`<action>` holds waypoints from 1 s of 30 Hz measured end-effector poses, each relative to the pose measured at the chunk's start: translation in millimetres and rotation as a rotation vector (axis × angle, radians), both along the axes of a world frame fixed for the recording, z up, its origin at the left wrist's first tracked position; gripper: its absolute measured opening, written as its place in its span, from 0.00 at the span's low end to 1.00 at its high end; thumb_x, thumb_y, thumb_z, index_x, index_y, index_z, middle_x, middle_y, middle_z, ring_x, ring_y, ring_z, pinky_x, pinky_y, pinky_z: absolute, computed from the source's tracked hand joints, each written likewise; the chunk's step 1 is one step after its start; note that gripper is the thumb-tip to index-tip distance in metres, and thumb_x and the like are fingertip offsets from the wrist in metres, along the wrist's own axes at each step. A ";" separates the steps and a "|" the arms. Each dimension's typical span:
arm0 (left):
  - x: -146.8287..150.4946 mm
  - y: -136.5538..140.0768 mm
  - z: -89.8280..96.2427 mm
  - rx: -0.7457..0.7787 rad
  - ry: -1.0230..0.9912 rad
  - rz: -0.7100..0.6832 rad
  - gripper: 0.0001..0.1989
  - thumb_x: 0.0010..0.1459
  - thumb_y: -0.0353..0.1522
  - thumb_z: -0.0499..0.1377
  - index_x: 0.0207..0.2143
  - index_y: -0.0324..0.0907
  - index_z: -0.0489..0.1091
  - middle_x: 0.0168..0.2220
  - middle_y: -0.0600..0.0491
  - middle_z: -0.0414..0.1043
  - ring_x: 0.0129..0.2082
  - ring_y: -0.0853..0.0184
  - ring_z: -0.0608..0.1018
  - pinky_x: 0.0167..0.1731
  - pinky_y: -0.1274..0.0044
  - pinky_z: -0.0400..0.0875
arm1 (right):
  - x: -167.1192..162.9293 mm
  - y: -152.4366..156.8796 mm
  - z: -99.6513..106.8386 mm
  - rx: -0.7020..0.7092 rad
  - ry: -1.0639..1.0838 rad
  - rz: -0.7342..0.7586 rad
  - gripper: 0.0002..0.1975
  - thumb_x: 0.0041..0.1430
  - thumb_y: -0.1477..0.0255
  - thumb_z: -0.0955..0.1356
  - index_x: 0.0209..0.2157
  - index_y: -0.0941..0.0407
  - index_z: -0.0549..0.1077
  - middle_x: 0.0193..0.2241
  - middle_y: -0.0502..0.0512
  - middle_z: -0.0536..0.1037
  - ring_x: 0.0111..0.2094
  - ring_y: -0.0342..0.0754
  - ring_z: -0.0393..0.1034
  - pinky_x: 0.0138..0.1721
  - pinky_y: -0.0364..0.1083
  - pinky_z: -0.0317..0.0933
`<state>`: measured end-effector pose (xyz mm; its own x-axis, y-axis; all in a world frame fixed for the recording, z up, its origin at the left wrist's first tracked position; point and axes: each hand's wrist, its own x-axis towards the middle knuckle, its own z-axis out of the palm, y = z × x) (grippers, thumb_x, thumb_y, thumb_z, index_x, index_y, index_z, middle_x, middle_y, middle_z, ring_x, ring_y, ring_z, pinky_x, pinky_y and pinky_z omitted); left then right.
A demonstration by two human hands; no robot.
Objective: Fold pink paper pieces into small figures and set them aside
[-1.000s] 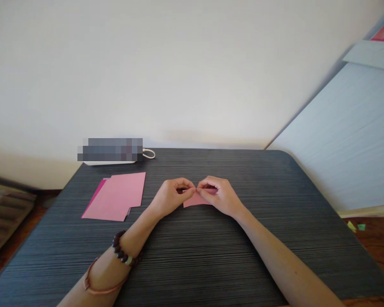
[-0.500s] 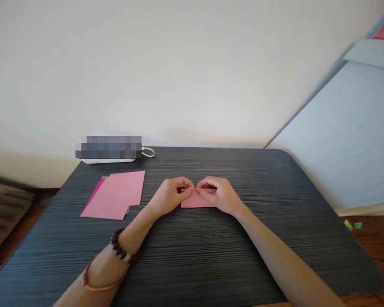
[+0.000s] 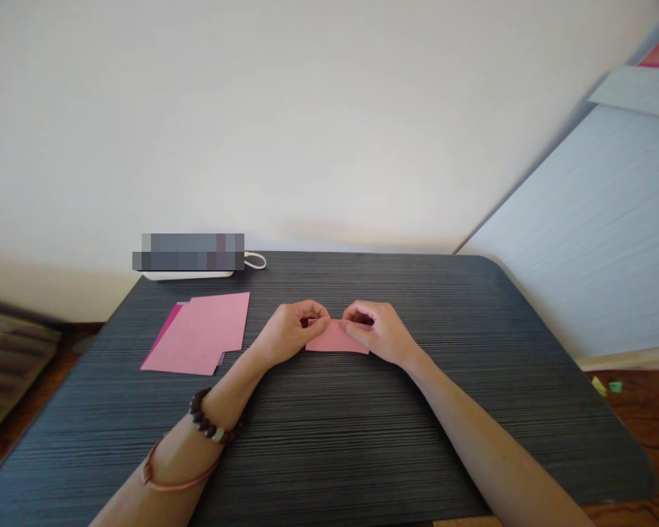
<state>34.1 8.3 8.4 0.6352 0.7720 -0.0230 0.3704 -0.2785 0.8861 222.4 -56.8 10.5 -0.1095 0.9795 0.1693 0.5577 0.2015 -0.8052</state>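
A small pink sheet of paper point(image 3: 336, 340), rectangular and seemingly folded, lies between my hands near the middle of the dark table. My left hand point(image 3: 292, 331) pinches its far edge toward the left with thumb and fingertips. On the other side, my right hand point(image 3: 378, 333) grips the same far edge, thumb on the near face. The paper's right end is partly covered by the right hand. A short stretch of the far edge shows between the two pinches.
Left of my hands lies a loose stack of pink paper sheets point(image 3: 200, 333), a magenta one peeking out. Behind it, against the wall, a white-based object point(image 3: 190, 275), blurred on top, has a white cord loop point(image 3: 256, 260). The table point(image 3: 329, 439) has dark streaks.
My hands have drawn slightly apart along the paper's far edge, leaving a wider gap between the fingertips. The small paper has shifted slightly left and away from me.
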 end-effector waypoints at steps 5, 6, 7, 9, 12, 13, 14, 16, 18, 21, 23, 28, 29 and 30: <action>-4.4 5.5 -2.0 0.035 0.026 0.047 0.12 0.55 0.39 0.55 0.32 0.39 0.70 0.26 0.57 0.69 0.24 0.73 0.67 0.25 0.82 0.59 | 6.7 0.7 0.0 0.024 -0.066 -0.001 0.04 0.53 0.75 0.64 0.25 0.56 0.68 0.20 0.45 0.69 0.22 0.39 0.61 0.25 0.39 0.54; -5.4 6.9 -2.5 0.039 0.030 0.062 0.12 0.55 0.40 0.55 0.32 0.39 0.70 0.26 0.57 0.69 0.24 0.73 0.67 0.25 0.82 0.59 | 8.9 0.9 -0.5 0.030 -0.073 -0.007 0.05 0.53 0.76 0.64 0.24 0.56 0.68 0.20 0.45 0.69 0.22 0.39 0.61 0.24 0.39 0.53; -6.5 8.3 -3.1 0.038 0.030 0.070 0.12 0.55 0.40 0.55 0.32 0.40 0.70 0.26 0.57 0.69 0.24 0.73 0.67 0.25 0.82 0.59 | 11.1 1.1 -1.1 0.033 -0.076 -0.008 0.05 0.53 0.75 0.64 0.24 0.56 0.67 0.19 0.45 0.68 0.21 0.39 0.61 0.24 0.39 0.53; -8.7 11.2 -4.5 0.032 0.022 0.077 0.13 0.55 0.40 0.55 0.32 0.40 0.70 0.25 0.57 0.69 0.24 0.73 0.67 0.25 0.82 0.59 | 15.5 1.7 -3.1 0.021 -0.058 0.003 0.05 0.54 0.74 0.64 0.25 0.56 0.68 0.20 0.46 0.69 0.21 0.39 0.62 0.24 0.40 0.53; -12.9 16.6 -7.0 0.028 -0.002 0.113 0.13 0.55 0.40 0.56 0.31 0.39 0.69 0.25 0.57 0.68 0.24 0.73 0.67 0.25 0.82 0.59 | 22.4 3.1 -7.2 -0.043 0.053 0.016 0.05 0.56 0.73 0.63 0.27 0.56 0.67 0.20 0.47 0.71 0.22 0.40 0.66 0.24 0.40 0.55; -14.4 18.5 -7.8 0.025 -0.014 0.135 0.13 0.55 0.40 0.56 0.31 0.39 0.69 0.25 0.56 0.68 0.24 0.73 0.67 0.25 0.82 0.59 | 24.5 3.8 -8.4 -0.060 0.107 0.010 0.06 0.57 0.72 0.62 0.27 0.56 0.67 0.21 0.47 0.72 0.22 0.40 0.68 0.25 0.40 0.57; -15.7 20.2 -8.4 0.020 -0.031 0.164 0.13 0.55 0.40 0.56 0.31 0.39 0.69 0.25 0.56 0.68 0.24 0.73 0.68 0.25 0.82 0.59 | 26.4 4.4 -9.4 -0.067 0.156 0.001 0.07 0.58 0.72 0.62 0.27 0.56 0.67 0.23 0.48 0.72 0.22 0.41 0.69 0.26 0.40 0.58; -16.7 21.8 -9.2 0.006 -0.056 0.194 0.13 0.54 0.40 0.56 0.31 0.38 0.69 0.26 0.55 0.69 0.24 0.73 0.68 0.25 0.82 0.59 | 28.6 5.3 -10.2 -0.067 0.213 -0.019 0.08 0.59 0.70 0.62 0.27 0.56 0.67 0.25 0.49 0.73 0.23 0.41 0.70 0.28 0.41 0.60; -15.0 20.3 -8.9 -0.009 -0.059 0.168 0.13 0.54 0.40 0.57 0.31 0.38 0.69 0.26 0.55 0.70 0.24 0.73 0.69 0.25 0.82 0.60 | 28.3 5.5 -9.0 -0.059 0.222 -0.033 0.08 0.59 0.68 0.62 0.29 0.56 0.67 0.24 0.49 0.72 0.24 0.41 0.70 0.29 0.42 0.60; -9.5 14.4 -7.1 -0.016 -0.046 0.114 0.12 0.54 0.39 0.57 0.31 0.38 0.69 0.27 0.55 0.71 0.25 0.72 0.70 0.27 0.82 0.62 | 24.2 4.3 -4.6 -0.036 0.192 -0.037 0.11 0.61 0.64 0.61 0.34 0.56 0.69 0.24 0.49 0.73 0.26 0.42 0.70 0.31 0.42 0.60; -6.4 10.9 -6.0 0.005 -0.026 0.117 0.11 0.54 0.38 0.56 0.31 0.39 0.70 0.27 0.55 0.71 0.26 0.73 0.70 0.27 0.82 0.62 | 20.3 3.1 -1.8 -0.007 0.152 -0.024 0.14 0.64 0.64 0.58 0.37 0.56 0.71 0.26 0.50 0.74 0.30 0.43 0.70 0.34 0.43 0.60; -4.3 7.7 -6.1 0.056 -0.021 0.119 0.10 0.54 0.37 0.56 0.31 0.39 0.70 0.27 0.55 0.71 0.26 0.72 0.71 0.27 0.82 0.63 | 9.1 2.0 -3.0 0.040 0.018 0.002 0.11 0.61 0.66 0.61 0.35 0.55 0.72 0.32 0.51 0.76 0.32 0.44 0.69 0.33 0.43 0.59; -4.0 7.2 -6.0 0.057 -0.031 0.108 0.10 0.54 0.37 0.56 0.31 0.39 0.70 0.27 0.55 0.71 0.26 0.72 0.71 0.27 0.82 0.64 | 7.1 2.1 -4.2 0.051 -0.004 -0.003 0.10 0.60 0.66 0.62 0.34 0.55 0.73 0.31 0.50 0.76 0.31 0.44 0.69 0.33 0.43 0.59; -3.5 6.4 -5.7 0.056 -0.041 0.096 0.10 0.54 0.37 0.56 0.31 0.38 0.70 0.27 0.54 0.72 0.26 0.72 0.71 0.27 0.82 0.64 | 5.5 2.3 -5.3 0.066 -0.019 -0.007 0.09 0.59 0.67 0.63 0.33 0.55 0.73 0.30 0.50 0.76 0.30 0.44 0.69 0.32 0.42 0.58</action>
